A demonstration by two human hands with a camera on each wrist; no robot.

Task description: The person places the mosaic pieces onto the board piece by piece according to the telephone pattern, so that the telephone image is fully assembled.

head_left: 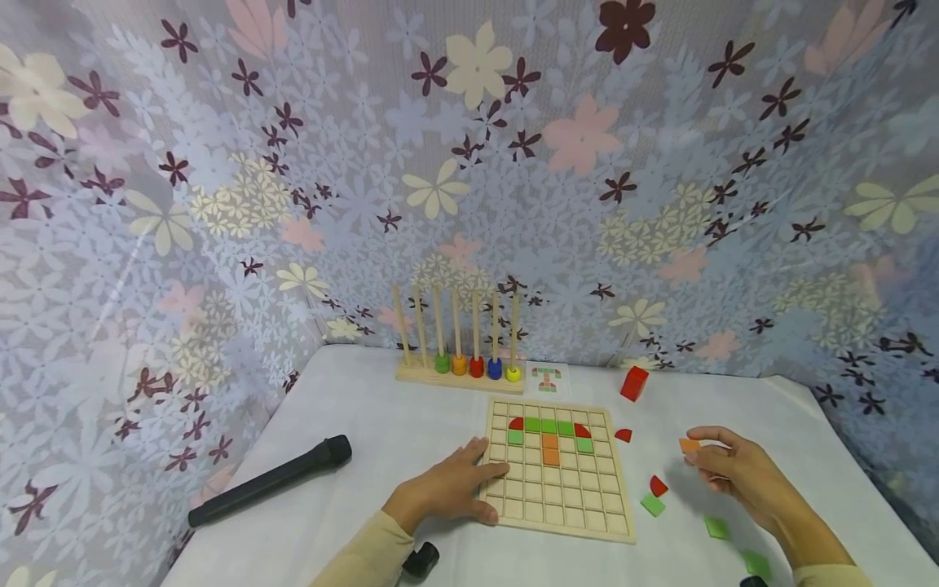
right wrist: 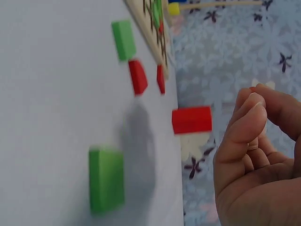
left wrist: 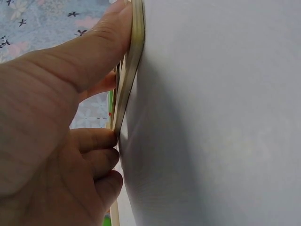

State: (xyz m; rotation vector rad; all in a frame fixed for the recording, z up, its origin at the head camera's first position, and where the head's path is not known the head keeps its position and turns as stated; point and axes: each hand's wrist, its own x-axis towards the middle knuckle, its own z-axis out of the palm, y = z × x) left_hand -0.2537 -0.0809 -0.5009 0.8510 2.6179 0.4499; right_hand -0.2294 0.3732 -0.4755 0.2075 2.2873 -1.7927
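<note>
And the right hand pinches an orange tile in its fingers! Left of them, red quarters dot the open tabletop beside the board; the left hand, fingers spread, touches its left edge.

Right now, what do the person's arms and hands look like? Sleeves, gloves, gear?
Left hand and right hand: bare, no gloves showing. Left sleeve and right sleeve: plain, cream, long. A black rounded object shows beside the left sleeve; a dark object near the right one is mostly cut off.
</note>
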